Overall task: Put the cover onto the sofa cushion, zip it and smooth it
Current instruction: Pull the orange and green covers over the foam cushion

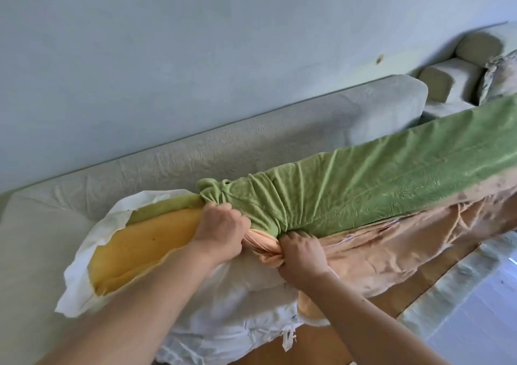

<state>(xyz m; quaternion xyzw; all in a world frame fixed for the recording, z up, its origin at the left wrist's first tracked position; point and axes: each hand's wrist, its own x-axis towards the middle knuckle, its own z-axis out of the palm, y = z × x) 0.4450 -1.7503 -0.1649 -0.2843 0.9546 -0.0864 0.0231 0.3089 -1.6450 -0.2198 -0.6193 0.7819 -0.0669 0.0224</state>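
Sofa cushion (145, 241) lies lengthwise along the pale sofa (251, 143) in front of you, its left end bare: yellow foam shows through a torn white liner (84, 275). Just right of that bare foam, your left grip (221, 224) is clenched on the bunched edge of the green cover (363, 185), knuckles up, at the line where cover meets foam. Close beside it and a little nearer to you, your right grip (302, 255) clutches a gathered knot of the peach fabric (377, 250) that runs below the green. From your hands the cover stretches off to the right, wrinkled near both grips and smoother further along, sheathing the rest of the cushion. At the far right a rounded olive bolster (479, 47) sits on another sofa section against the wall (167, 43)
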